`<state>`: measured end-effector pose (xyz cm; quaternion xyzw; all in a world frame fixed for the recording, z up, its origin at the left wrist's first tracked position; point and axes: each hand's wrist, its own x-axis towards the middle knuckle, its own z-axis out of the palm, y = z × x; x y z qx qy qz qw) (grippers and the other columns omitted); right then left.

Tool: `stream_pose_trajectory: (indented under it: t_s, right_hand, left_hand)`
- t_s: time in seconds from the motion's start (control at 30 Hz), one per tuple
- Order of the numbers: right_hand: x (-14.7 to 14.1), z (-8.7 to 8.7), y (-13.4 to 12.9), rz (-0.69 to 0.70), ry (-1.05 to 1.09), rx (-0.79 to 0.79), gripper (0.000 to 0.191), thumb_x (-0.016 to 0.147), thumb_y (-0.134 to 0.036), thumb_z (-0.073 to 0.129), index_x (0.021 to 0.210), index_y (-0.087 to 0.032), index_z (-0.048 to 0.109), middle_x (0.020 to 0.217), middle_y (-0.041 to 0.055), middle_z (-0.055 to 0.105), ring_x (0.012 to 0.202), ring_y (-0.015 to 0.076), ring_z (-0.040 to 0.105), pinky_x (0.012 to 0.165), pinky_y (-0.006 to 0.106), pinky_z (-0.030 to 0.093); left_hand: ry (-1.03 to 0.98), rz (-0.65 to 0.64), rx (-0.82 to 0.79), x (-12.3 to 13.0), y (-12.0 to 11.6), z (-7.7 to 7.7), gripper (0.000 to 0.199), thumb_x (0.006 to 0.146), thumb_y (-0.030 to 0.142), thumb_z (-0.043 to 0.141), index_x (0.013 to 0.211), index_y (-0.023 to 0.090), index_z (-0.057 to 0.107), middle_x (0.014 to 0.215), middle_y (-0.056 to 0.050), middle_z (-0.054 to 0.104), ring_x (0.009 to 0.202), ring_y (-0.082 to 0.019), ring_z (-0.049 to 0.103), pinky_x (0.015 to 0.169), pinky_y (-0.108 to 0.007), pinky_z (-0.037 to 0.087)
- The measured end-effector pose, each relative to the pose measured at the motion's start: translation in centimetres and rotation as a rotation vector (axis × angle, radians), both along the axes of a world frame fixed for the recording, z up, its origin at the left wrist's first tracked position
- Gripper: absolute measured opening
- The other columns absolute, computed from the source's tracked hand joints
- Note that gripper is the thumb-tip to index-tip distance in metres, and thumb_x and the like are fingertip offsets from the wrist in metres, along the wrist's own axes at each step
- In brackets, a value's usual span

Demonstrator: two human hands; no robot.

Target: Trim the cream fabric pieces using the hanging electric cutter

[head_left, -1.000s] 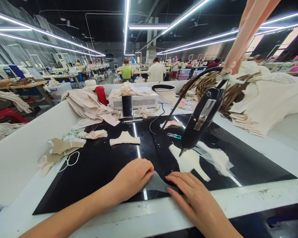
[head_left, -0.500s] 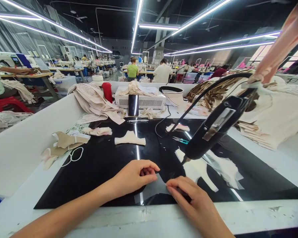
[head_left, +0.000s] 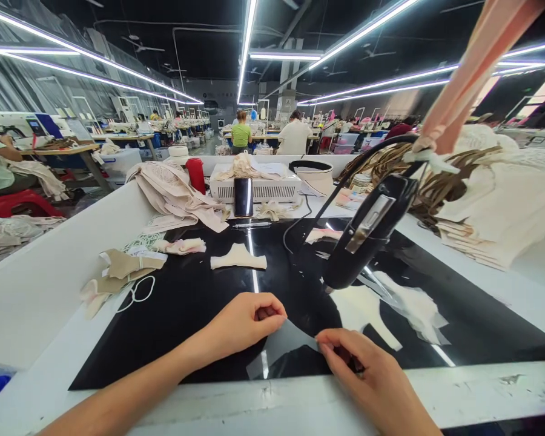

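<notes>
My left hand (head_left: 249, 321) pinches the upper left edge of a thin, see-through sheet (head_left: 290, 348) at the near middle of the black board (head_left: 186, 315). The right edge of that sheet is between the thumb and forefinger of my right hand (head_left: 358, 363). Just beyond my right hand lies a cream cut piece (head_left: 361, 309), with white translucent pieces (head_left: 413, 309) to its right. A black handheld tool (head_left: 367, 236) hangs tilted from a pink strap, its lower tip above the cream piece. Farther back on the board rests a smaller cream piece (head_left: 238, 257).
Tan pieces (head_left: 127, 266) and a white loop lie at the left. A phone (head_left: 243, 197) leans against a white vented box (head_left: 272, 189). Fabric piles (head_left: 177, 194) stand at back left and right (head_left: 495, 206). Several people sit at distant tables.
The hanging tool has swung left. My left hand's fingers have closed onto the sheet's edge, and my right hand has shifted slightly right with its edge.
</notes>
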<state>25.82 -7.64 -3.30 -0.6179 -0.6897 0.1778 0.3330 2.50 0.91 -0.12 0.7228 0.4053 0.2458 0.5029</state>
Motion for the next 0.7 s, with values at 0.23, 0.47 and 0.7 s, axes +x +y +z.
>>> stream_pose_trajectory:
  t_s: [0.23,0.47,0.7]
  right_hand:
    - [-1.7,0.7,0.0,0.06,-0.023,0.024,0.023,0.098,-0.027,0.048,0.084,-0.027,0.067,0.08,0.0003,0.069,0.07,0.0181,0.063,0.058,0.027,0.046]
    - [-2.8,-0.2,0.7,0.141,-0.074,0.144,0.019,0.095,-0.017,0.051,0.082,-0.025,0.062,0.074,-0.0007,0.065,0.067,0.0183,0.062,0.062,0.03,0.047]
    - [-3.0,-1.2,1.4,0.157,-0.2,0.292,0.015,0.1,-0.019,0.049,0.092,-0.024,0.061,0.075,0.0007,0.063,0.067,0.0215,0.059,0.06,0.034,0.045]
  left_hand:
    - [0.085,0.033,0.055,-0.6,0.8,0.1,0.011,0.087,0.026,0.06,0.083,0.018,0.066,0.074,0.003,0.063,0.066,-0.012,0.051,0.06,-0.023,0.039]
    - [0.177,0.032,0.147,-1.1,1.1,0.5,0.011,0.087,0.025,0.058,0.08,0.019,0.066,0.071,0.005,0.059,0.064,-0.011,0.048,0.059,-0.023,0.037]
    - [0.258,0.126,0.294,-1.7,1.9,0.0,0.016,0.092,0.03,0.058,0.098,0.024,0.072,0.095,0.002,0.07,0.077,-0.015,0.059,0.071,-0.026,0.044]
